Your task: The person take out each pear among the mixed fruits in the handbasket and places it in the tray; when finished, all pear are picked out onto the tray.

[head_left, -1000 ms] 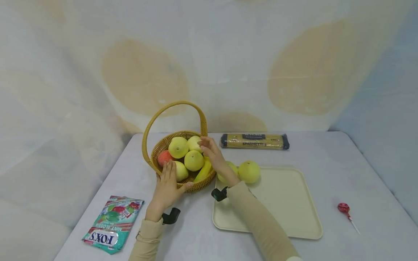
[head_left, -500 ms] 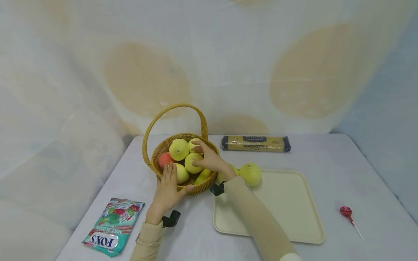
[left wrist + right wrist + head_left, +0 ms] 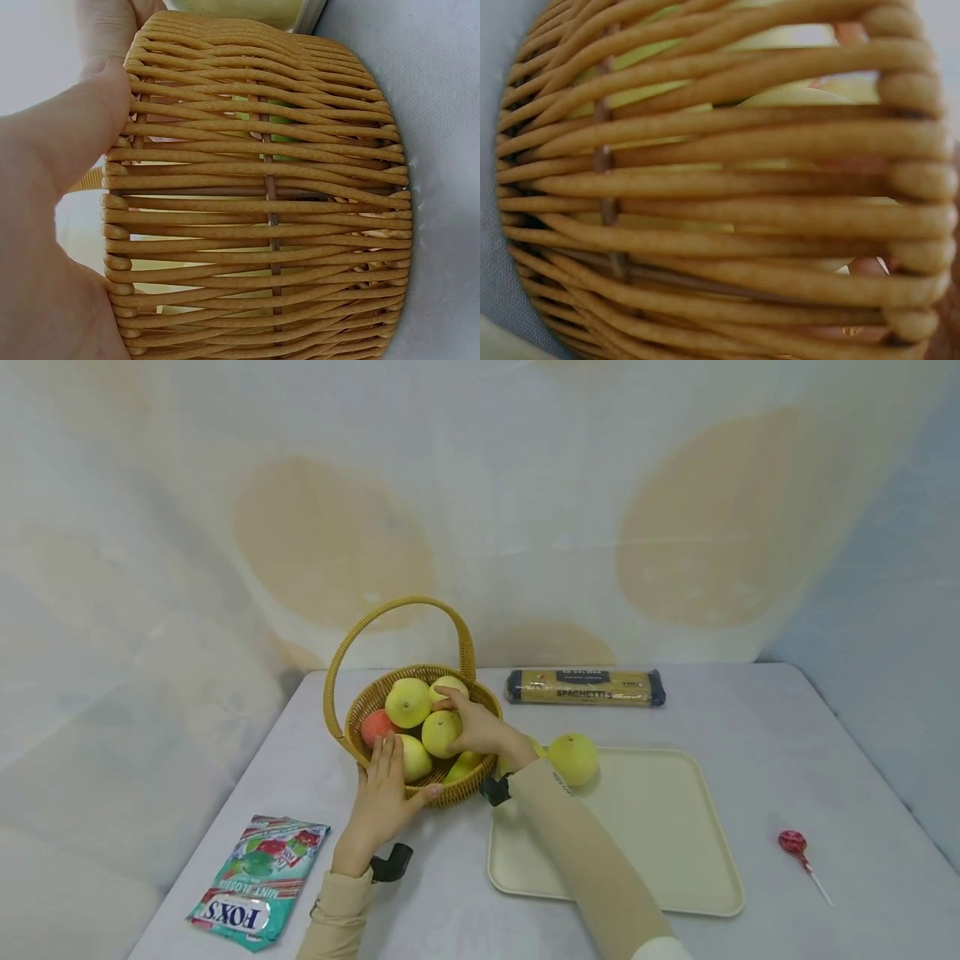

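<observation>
A wicker basket [image 3: 450,796] with a tall handle holds several round yellow-green fruits, a red fruit [image 3: 378,725] and a yellow-green banana [image 3: 463,766]. My left hand [image 3: 382,802] rests on its near left rim, fingers straight over a yellow-green fruit [image 3: 414,758], thumb stretched along the rim. In the left wrist view the thumb touches the wicker side. My right hand [image 3: 480,727] reaches in from the right, with thumb and fingers curled around the front round yellow-green fruit [image 3: 440,733]. The right wrist view shows only the basket wall [image 3: 727,172], hiding the fingertips.
A cream tray [image 3: 652,835] lies right of the basket, with two yellow-green fruits, one of them a round fruit [image 3: 573,758], at its far left corner. Behind is a spaghetti pack [image 3: 585,687]. A candy bag [image 3: 258,885] lies left, a red lollipop [image 3: 795,843] far right.
My right hand has moved left and down from the basket's right rim onto the fruit, its fingers closing around the front one. My left hand has stayed on the rim.
</observation>
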`<state>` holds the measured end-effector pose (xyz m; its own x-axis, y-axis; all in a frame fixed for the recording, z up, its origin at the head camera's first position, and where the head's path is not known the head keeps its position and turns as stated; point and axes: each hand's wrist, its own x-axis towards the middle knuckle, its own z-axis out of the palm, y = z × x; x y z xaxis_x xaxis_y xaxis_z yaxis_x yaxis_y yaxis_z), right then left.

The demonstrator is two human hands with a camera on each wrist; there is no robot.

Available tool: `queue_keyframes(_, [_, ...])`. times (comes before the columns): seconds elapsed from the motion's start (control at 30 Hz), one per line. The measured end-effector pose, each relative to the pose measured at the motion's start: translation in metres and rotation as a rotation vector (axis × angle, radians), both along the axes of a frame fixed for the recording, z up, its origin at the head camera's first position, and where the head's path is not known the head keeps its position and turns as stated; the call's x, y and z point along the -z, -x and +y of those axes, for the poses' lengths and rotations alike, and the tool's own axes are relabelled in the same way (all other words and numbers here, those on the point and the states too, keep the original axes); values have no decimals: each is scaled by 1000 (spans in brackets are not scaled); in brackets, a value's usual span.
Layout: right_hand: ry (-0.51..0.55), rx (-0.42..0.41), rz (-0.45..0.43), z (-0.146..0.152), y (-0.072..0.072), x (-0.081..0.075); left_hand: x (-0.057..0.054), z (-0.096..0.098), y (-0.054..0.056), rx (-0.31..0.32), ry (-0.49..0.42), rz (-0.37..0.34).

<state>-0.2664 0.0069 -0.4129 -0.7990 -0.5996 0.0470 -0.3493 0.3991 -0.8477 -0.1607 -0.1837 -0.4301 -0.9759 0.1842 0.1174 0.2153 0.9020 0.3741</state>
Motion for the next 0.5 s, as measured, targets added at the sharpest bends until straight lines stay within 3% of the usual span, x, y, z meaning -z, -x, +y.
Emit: queue_keyframes(0.5, [14, 76, 125, -10, -5, 5, 0, -1, 0, 2, 10, 1])
